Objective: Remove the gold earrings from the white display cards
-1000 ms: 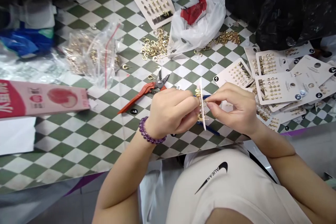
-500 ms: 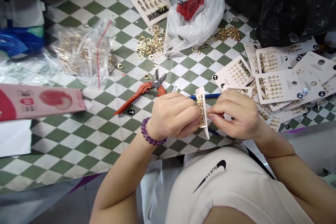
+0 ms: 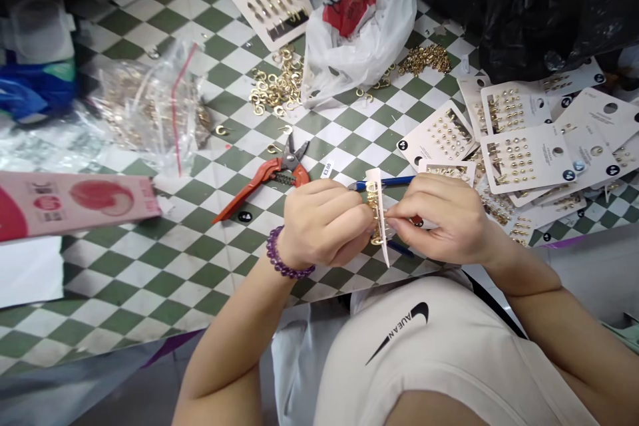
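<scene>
An earring card [image 3: 383, 247], pale and nearly edge-on, stands upright between my two hands, with gold earrings [image 3: 372, 196] along its left face. My left hand [image 3: 324, 223], a purple bead bracelet on its wrist, is closed with the fingertips at those earrings, gripping the card's front side. On the card's back side, my right hand [image 3: 442, 221] pinches thumb and forefinger together at something too small to make out. A blue pen-like tool [image 3: 399, 181] lies behind the card, partly covered. Beyond my left hand rest orange-handled pliers [image 3: 269, 176] with their jaws apart.
Several filled earring cards [image 3: 524, 156] are heaped at the right. Loose gold hooks [image 3: 277, 83], a pile of tiny gold pieces [image 3: 425, 60] and a white plastic bag [image 3: 357, 46] lie at the back. A zip bag [image 3: 154, 106] and a pink box [image 3: 84, 203] are at the left.
The view has shifted slightly, so the table items appear a little further left. Both hands keep their hold at the card, which is turned slightly.
</scene>
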Available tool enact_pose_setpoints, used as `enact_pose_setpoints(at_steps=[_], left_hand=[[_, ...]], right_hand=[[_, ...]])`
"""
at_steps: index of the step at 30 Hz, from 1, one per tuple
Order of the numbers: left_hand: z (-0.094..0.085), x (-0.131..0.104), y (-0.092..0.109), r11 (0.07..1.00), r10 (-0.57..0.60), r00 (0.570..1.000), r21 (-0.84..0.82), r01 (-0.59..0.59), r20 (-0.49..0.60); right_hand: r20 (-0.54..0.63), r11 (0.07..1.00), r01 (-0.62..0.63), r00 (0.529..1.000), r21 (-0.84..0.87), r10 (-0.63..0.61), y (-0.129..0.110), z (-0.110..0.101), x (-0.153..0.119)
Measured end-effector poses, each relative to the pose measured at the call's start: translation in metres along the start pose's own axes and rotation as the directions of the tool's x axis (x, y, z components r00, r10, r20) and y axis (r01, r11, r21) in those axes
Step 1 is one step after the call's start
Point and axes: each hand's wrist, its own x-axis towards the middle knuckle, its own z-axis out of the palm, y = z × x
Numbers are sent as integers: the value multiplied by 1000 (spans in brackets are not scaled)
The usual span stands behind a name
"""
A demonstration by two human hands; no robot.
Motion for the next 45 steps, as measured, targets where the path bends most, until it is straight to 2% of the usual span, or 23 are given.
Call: enact_pose_setpoints(at_steps=[9,12,17,23,27,32,36,42,45], left_hand=[[7,-2,2,1000,-11,999,-3,11,-44],[8,-3,1,1000,-17,999,-19,16,-43],[-1,-1,-1,998,35,999,-44,-34,36],[-7,2,0,999,-26,995,-36,29,95],[-5,1,2,997,-72,997,-9,72,11],[-6,5,5,997,-69,994,17,71,-80],[-9,8,7,991,-133,990,-33,131,-54],[-11,7,11,989,-142,990,41,141,15],[-10,7,12,985,-174,985,-19,174,6]], right_hand=[[-19,995,-59,998,85,60,-2,4,-2],[16,990,-68,998,122,66,-2,2,-2],[45,986,-86,996,139,80,-2,-1,-2],[33,970,-171,985,173,167,-2,-1,-3],[34,948,-231,973,220,229,-4,-2,-1],[11,919,-272,960,284,281,-4,-2,-1],[-6,914,-281,955,291,296,-4,0,-1],[-5,925,-270,960,266,281,-6,2,-2],[-60,945,-236,965,225,255,-6,2,-2]])
